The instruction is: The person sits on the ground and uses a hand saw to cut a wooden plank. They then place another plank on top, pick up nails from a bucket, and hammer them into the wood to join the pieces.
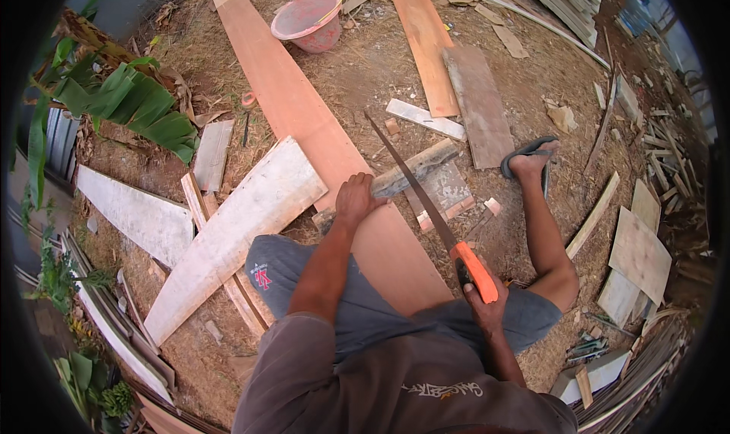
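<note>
My right hand (488, 303) is closed round the orange and black handle of a handsaw (426, 200). Its long dark blade points up and to the left, crossing a rough, weathered length of wood (418, 166). That wood lies across a long reddish-brown plank (304, 103), which runs from my lap to the far left. My left hand (356, 198) grips the rough wood left of the blade, pressing it against the plank. Whether the teeth have cut into the wood, I cannot tell. Beneath the wood's right part is a short stained board (441, 194).
A wide whitish board (243, 217) lies on the left over other boards. A pink basin (308, 23) stands far off. Brown boards (479, 103) lie ahead to the right, near my sandalled foot (532, 158). Plywood pieces (640, 253) and scrap wood line the right side; banana leaves (129, 103) hang left.
</note>
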### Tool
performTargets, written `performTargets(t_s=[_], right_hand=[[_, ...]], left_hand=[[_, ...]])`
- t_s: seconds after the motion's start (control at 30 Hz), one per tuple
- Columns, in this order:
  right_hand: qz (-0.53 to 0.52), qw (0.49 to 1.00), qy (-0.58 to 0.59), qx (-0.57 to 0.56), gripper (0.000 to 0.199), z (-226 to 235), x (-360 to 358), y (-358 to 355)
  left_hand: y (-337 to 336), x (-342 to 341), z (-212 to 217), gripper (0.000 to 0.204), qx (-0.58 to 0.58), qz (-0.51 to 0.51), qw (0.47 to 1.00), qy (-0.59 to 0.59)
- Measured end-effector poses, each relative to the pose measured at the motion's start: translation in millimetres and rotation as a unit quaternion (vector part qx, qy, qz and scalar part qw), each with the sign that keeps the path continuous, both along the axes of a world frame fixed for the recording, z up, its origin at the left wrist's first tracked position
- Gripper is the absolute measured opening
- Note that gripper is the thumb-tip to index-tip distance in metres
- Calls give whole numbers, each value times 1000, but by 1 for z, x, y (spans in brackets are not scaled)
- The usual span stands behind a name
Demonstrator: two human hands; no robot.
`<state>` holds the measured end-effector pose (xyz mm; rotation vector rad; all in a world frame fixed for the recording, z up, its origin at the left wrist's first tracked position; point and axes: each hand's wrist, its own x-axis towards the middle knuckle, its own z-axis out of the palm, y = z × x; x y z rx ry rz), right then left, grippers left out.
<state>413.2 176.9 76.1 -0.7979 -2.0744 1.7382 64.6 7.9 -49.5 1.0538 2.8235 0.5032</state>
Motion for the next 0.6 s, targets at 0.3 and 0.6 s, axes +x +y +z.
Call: performTargets(t_s=[0.3, 0.6], right_hand=[[32, 999, -1, 9, 57, -5, -40, -26], [54, 998, -17, -6, 59, -8, -102, -16]], left_hand=[[3, 4, 4, 67, -22, 24, 999, -5], [12, -2, 1, 45, 21, 162, 986, -42]])
